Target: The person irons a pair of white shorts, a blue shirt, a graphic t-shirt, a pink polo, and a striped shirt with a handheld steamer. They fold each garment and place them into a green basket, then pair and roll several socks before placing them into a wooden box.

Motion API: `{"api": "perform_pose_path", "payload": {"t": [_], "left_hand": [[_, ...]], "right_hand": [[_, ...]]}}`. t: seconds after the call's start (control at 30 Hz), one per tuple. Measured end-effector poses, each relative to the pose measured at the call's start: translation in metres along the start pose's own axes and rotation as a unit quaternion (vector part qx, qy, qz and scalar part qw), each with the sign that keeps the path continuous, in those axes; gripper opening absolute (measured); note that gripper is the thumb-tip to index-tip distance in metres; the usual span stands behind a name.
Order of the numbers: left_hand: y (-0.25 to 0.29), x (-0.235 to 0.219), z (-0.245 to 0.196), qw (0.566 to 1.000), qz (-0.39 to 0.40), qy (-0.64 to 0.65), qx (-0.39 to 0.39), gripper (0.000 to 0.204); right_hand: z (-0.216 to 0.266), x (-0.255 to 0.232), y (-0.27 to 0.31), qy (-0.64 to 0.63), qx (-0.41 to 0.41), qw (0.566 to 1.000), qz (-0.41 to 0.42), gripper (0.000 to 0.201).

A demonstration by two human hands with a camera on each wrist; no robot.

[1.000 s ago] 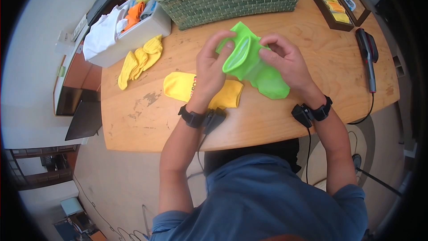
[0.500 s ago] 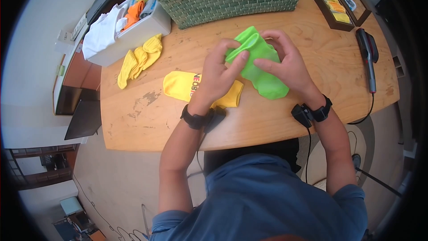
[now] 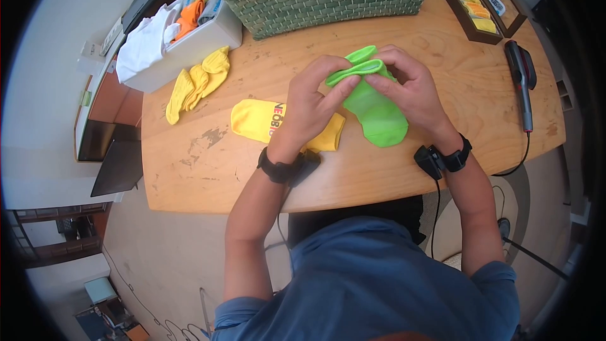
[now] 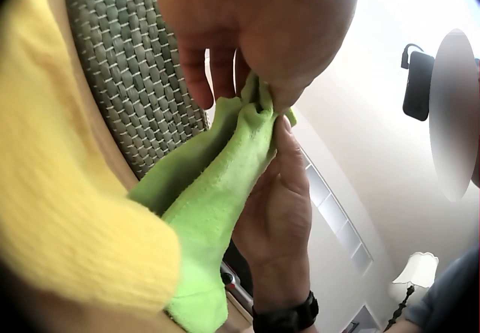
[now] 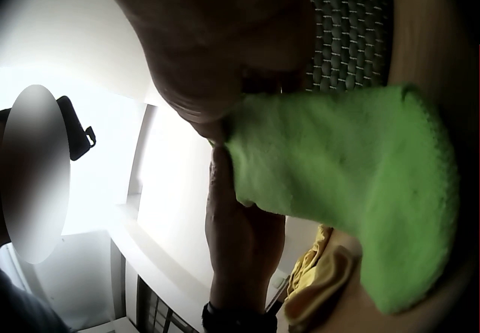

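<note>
A pair of bright green socks [image 3: 380, 117] hangs between both hands, held by the cuffs above the table with the toes pointing down. My left hand [image 3: 315, 98] pinches the cuffs between thumb and fingers. On the other side, my right hand [image 3: 413, 91] pinches the cuff area, its thumb on the near side. In the left wrist view the two green layers [image 4: 225, 168] hang side by side. A yellow sock [image 3: 252, 121] with printed letters lies flat on the table below my left hand, which partly covers it.
Bunched yellow socks [image 3: 199, 85] lie on the table [image 3: 189, 183] at left. Behind them stands a white bin [image 3: 221, 38] of clothes. A green woven basket [image 3: 328, 9] is at the back. A brown compartment box [image 3: 467, 16] and a corded black appliance [image 3: 521, 82] sit at right.
The green cuffs, spread open before, have been brought together, with the left hand shifting slightly right. The socks now hang more upright, toes down. The yellow socks have stayed put.
</note>
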State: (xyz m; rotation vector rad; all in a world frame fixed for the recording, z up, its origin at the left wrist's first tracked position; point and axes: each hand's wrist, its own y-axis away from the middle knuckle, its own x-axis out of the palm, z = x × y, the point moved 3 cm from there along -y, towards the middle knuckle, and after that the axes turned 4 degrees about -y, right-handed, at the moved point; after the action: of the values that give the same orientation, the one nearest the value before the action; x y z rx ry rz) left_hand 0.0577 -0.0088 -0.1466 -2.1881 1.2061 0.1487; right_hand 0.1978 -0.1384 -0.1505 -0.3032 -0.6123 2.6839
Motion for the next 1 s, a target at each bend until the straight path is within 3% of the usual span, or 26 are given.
{"api": "perform_pose_path", "payload": {"t": [0.1,0.2,0.3,0.5,0.6,0.7,0.8,0.9,1.0], "left_hand": [[0.0,0.003,0.001,0.997,-0.043,0.058,0.015,0.031],[-0.003,0.006,-0.007,0.979,-0.069,0.186,-0.054,0.034],[0.001,0.008,0.001,0.972,0.008,0.206,-0.112,0.032],[0.002,0.004,-0.002,0.989,-0.021,0.145,-0.035,0.024],[0.001,0.002,0.0,0.993,-0.007,0.113,0.046,0.025],[0.003,0.002,0.0,0.994,0.006,0.101,0.029,0.024],[0.001,0.004,-0.006,0.989,-0.029,0.144,-0.003,0.02],[-0.001,0.002,-0.002,0.995,-0.001,0.096,0.033,0.019],[0.001,0.001,-0.001,0.992,0.011,0.12,0.019,0.02]], "right_hand": [[0.004,0.003,0.004,-0.064,0.05,0.995,-0.059,0.025],[0.008,0.002,0.003,-0.117,0.059,0.987,-0.095,0.025],[0.003,0.004,0.003,-0.116,0.017,0.987,-0.107,0.029],[0.013,0.001,0.0,-0.12,0.074,0.989,-0.041,0.029],[0.007,-0.004,0.001,-0.124,0.05,0.991,-0.001,0.024],[0.0,-0.005,0.001,-0.171,0.037,0.985,0.01,0.019],[-0.002,-0.006,-0.001,-0.177,0.011,0.984,0.032,0.016],[0.003,-0.006,-0.002,-0.171,0.008,0.984,0.041,0.013],[0.001,-0.006,-0.001,-0.175,0.036,0.983,0.029,0.011]]}}
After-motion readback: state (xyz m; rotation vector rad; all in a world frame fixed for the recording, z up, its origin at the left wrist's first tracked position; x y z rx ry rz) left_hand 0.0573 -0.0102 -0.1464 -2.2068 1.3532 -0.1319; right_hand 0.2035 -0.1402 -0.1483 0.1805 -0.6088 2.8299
